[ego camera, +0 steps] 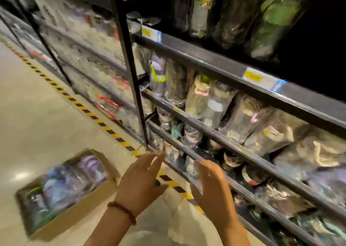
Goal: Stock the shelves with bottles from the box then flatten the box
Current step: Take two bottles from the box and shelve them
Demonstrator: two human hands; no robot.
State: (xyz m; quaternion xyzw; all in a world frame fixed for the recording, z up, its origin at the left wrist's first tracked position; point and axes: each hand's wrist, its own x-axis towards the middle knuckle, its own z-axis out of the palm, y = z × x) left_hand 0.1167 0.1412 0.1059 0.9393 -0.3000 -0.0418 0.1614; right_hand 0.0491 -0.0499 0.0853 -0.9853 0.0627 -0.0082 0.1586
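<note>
A cardboard box (78, 211) lies open on the floor at lower left, filled with several plastic-wrapped bottles (74, 178). My left hand (142, 178), with a bead bracelet at its wrist, is raised with straight fingers in front of the lowest shelf rails (187, 148). My right hand (211, 187) is spread beside it, close to the rail; whether it touches is blurred. Neither hand holds anything. Wrapped bottles (204, 99) fill the dark shelves on the right.
A black upright post (129, 62) divides the shelving. Yellow and black hazard tape (89, 113) runs along the floor at the shelf base. Price labels (262, 79) sit on the shelf edges. Pale floor (37, 105) stretches to the left.
</note>
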